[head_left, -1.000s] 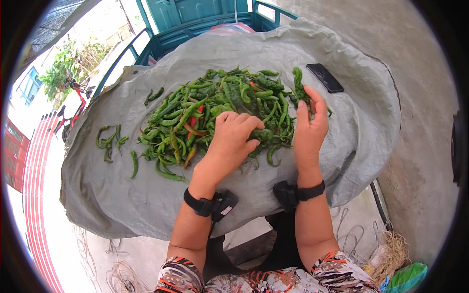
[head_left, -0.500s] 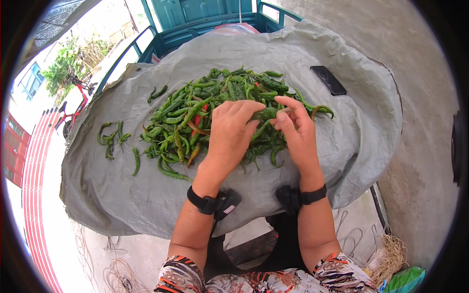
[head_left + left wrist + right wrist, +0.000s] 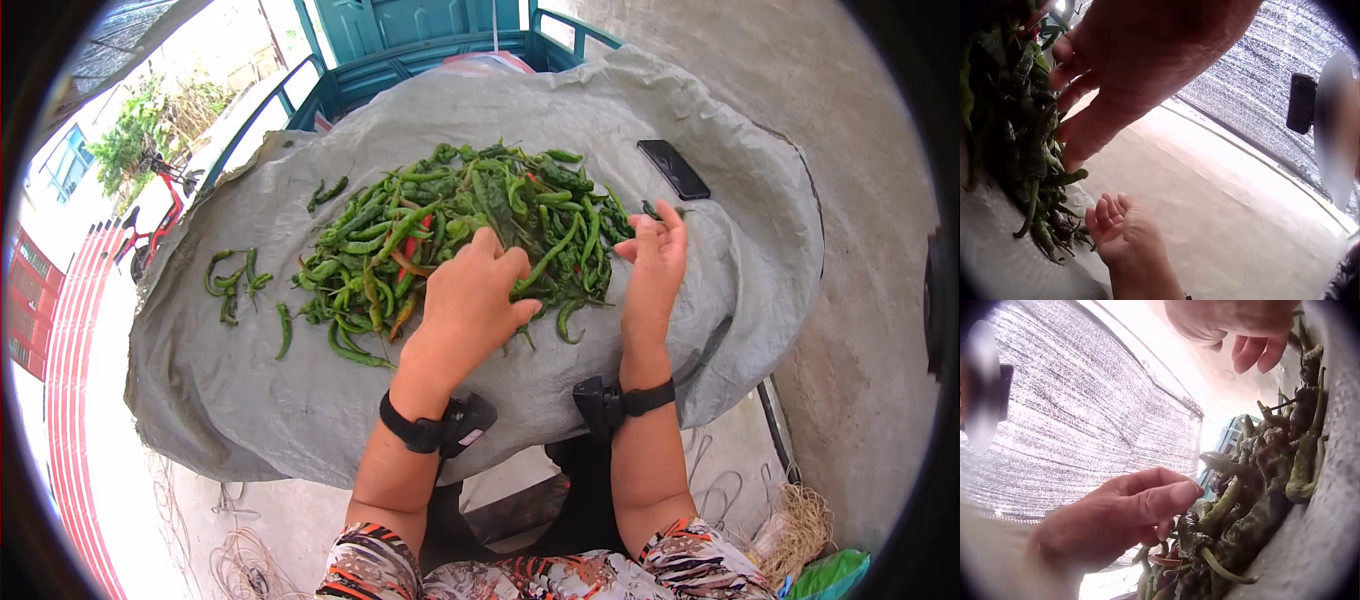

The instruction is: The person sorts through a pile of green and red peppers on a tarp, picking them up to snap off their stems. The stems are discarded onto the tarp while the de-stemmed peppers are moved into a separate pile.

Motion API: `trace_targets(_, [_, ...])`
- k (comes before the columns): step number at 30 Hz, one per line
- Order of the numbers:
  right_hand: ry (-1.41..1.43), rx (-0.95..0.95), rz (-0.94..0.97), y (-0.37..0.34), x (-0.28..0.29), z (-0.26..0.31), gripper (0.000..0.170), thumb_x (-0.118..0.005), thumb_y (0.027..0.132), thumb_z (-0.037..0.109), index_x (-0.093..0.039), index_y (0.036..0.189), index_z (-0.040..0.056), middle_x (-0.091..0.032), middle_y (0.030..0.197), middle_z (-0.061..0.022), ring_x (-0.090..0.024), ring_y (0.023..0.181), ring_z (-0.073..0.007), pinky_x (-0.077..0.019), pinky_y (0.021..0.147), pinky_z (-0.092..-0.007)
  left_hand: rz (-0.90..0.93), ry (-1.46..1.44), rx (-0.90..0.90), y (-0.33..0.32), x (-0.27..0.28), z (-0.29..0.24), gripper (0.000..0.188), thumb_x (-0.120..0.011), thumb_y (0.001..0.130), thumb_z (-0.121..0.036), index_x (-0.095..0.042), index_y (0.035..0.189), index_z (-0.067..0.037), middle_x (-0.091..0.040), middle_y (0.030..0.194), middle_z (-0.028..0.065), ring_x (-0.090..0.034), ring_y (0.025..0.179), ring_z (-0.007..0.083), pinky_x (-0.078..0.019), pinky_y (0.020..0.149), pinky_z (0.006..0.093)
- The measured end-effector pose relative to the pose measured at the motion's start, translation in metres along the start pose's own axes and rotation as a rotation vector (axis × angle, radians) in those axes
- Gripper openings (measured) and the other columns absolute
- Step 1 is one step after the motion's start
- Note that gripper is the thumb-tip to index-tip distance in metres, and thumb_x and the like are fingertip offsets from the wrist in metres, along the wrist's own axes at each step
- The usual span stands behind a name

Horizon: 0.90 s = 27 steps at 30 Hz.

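A heap of mostly green peppers (image 3: pixel 380 240), with a few red ones, lies on a grey sheet (image 3: pixel 260 400). My left hand (image 3: pixel 470 295) reaches over its near side, fingers bent loosely with the tips at the peppers. In the right wrist view the left hand (image 3: pixel 1122 509) has its thumb beside the pile and shows nothing pinched. Off the heap's right side, my right hand (image 3: pixel 655 260) is raised with relaxed fingers. The left wrist view shows the right hand (image 3: pixel 1129 234) with a bare palm. A green pepper (image 3: pixel 650 209) shows just past its fingertips.
A black phone (image 3: pixel 673 169) lies on the sheet at the far right. Several loose peppers (image 3: pixel 230 285) are apart from the heap on the left. Beyond the sheet stands a blue-green cart (image 3: pixel 430 45). Straw-like fibre (image 3: pixel 800 520) is on the ground at lower right.
Half a second ago the hands met over the heap, with a pepper between them. Now they are apart: the right has moved right, while the left is lower with fingers at the pile.
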State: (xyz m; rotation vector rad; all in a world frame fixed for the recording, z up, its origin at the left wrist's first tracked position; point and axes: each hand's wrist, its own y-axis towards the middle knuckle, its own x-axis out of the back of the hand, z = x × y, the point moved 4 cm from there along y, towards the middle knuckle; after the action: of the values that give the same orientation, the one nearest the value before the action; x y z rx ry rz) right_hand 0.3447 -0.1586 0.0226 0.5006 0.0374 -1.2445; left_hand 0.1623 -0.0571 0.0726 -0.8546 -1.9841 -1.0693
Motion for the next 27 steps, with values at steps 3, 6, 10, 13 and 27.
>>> trace_targets(3, [-0.039,0.036,0.137,-0.007,-0.010,0.008,0.029,-0.053,0.100,0.014,-0.054,0.126,0.0007,-0.064,0.100,-0.0072,-0.055,0.071,-0.0066,-0.0471,0.065,-0.0210,0.039,-0.057,-0.023,-0.003,-0.004,0.002,0.025,-0.077,0.073,-0.012,-0.061,0.092,-0.006,-0.052,0.096,0.0117,-0.057,0.086,0.0305,-0.0472,0.073,0.0406])
trace_targets(6, [-0.043,0.116,0.240,-0.017,-0.021,0.017,0.022,-0.056,0.098,0.015,-0.062,0.116,0.0040,-0.065,0.092,-0.0041,-0.054,0.067,-0.0051,-0.0460,0.060,-0.0207,0.021,-0.158,-0.047,-0.002,-0.012,0.015,0.023,-0.073,0.074,-0.005,-0.060,0.092,-0.004,-0.052,0.096,0.0123,-0.057,0.083,0.0294,-0.0473,0.071,0.0390])
trace_targets(10, [-0.097,0.231,0.408,-0.029,-0.030,0.027,0.016,-0.062,0.093,0.013,-0.067,0.106,0.0055,-0.065,0.079,-0.0017,-0.053,0.061,-0.0045,-0.0444,0.054,-0.0213,-0.108,-0.290,0.038,0.005,0.005,0.021,0.018,-0.070,0.075,-0.001,-0.061,0.090,-0.003,-0.052,0.092,0.0088,-0.055,0.077,0.0213,-0.0460,0.069,0.0343])
trace_targets(13, [-0.272,0.342,0.646,-0.040,-0.037,0.045,0.016,-0.069,0.087,0.015,-0.068,0.100,0.0049,-0.064,0.075,-0.0026,-0.054,0.056,-0.0067,-0.0432,0.052,-0.0235,-0.246,-0.438,0.144,0.006,0.026,0.011,0.014,-0.070,0.078,-0.002,-0.062,0.088,-0.002,-0.050,0.089,0.0039,-0.053,0.076,0.0140,-0.0449,0.068,0.0304])
trace_targets(27, [-0.591,0.233,0.025,-0.004,-0.003,0.003,0.021,-0.062,0.095,0.024,-0.066,0.094,0.0033,-0.061,0.079,-0.0067,-0.058,0.074,-0.0171,-0.0460,0.066,-0.0313,-0.150,-0.114,0.051,0.002,-0.019,0.004,0.021,-0.070,0.080,-0.011,-0.063,0.100,-0.008,-0.061,0.097,0.0100,-0.060,0.091,0.0278,-0.0518,0.073,0.0403])
